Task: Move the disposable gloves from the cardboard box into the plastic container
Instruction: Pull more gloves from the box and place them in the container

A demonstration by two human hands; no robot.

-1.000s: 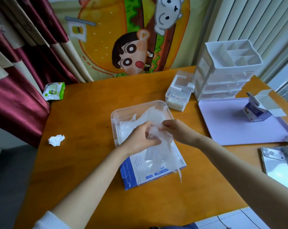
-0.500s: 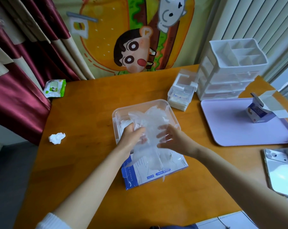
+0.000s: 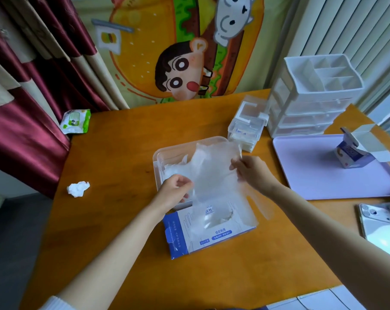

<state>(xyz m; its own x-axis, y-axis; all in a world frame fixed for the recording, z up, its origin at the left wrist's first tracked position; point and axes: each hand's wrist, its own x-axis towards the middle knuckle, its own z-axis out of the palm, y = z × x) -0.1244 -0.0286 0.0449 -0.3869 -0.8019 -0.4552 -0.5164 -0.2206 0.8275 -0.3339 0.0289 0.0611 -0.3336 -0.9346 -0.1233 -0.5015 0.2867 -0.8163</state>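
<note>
The left hand (image 3: 176,192) pinches one edge of a thin clear glove (image 3: 212,175) and the right hand (image 3: 253,173) pinches the other, so it hangs spread above the plastic container (image 3: 158,156) and the cardboard box (image 3: 180,237). The film is light: it may cling to the fingers, or its lower end may pull more gloves from the box opening. The container lies just beside the box. The tabletop (image 3: 122,148) has open room on the left, with only a crumpled tissue (image 3: 77,189) there.

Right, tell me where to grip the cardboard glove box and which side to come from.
Take the cardboard box by its blue left end, coming in from the near left. The box lies flat and that end is bare. The far edge is crowded by the plastic container, and the held gloves hang over its top opening.
</note>
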